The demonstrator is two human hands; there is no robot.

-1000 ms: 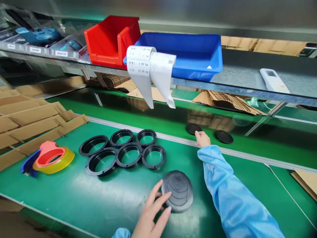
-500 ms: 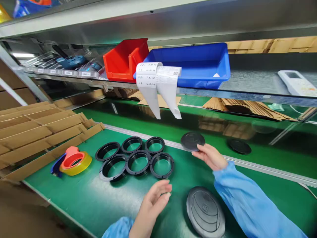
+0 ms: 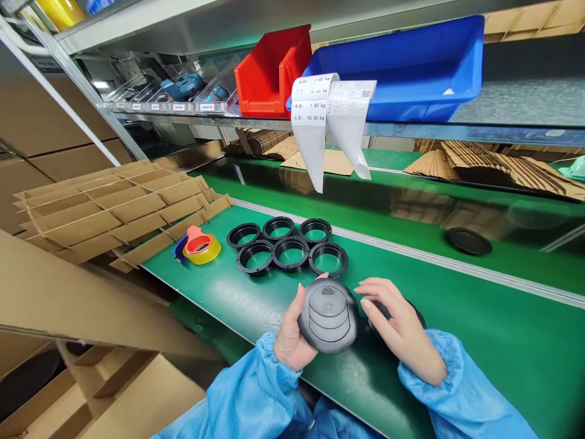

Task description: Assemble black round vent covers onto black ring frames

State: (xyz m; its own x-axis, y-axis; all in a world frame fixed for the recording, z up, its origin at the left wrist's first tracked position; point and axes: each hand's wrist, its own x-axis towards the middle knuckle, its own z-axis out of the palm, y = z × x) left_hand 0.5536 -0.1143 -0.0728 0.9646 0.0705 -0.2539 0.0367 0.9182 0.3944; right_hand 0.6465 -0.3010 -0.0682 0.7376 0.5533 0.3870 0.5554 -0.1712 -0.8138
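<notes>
A green table (image 3: 498,305) spreads before the wearer, with a metal shelf (image 3: 516,132) crossing above its far side at twelve o'clock. At ten o'clock a lattice of cardboard dividers (image 3: 137,207) lies by the table's end. The shelf bears a large blue bin (image 3: 406,55) toward one o'clock and, just beside it, a smaller red bin (image 3: 260,94) between eleven and twelve; printed paper strips (image 3: 311,131) hang in front of them. The left hand (image 3: 290,341) grips a dark grey cover (image 3: 328,320) over the table's near side, thumb along its nine o'clock edge, fingertips showing at twelve, ridged face toward the wearer. At the cover's three o'clock is the right hand (image 3: 404,332), its fingers loosely bent and apart; a black disc (image 3: 415,314) sits partly hidden beneath, and whether they touch I cannot tell. Another disc (image 3: 469,241) lies well apart, toward two o'clock, beyond a metal rail (image 3: 457,266). Between ten and eleven rests a tape dispenser (image 3: 196,235); nearer twelve, six black rings (image 3: 290,267) lie close together in two rows of three
</notes>
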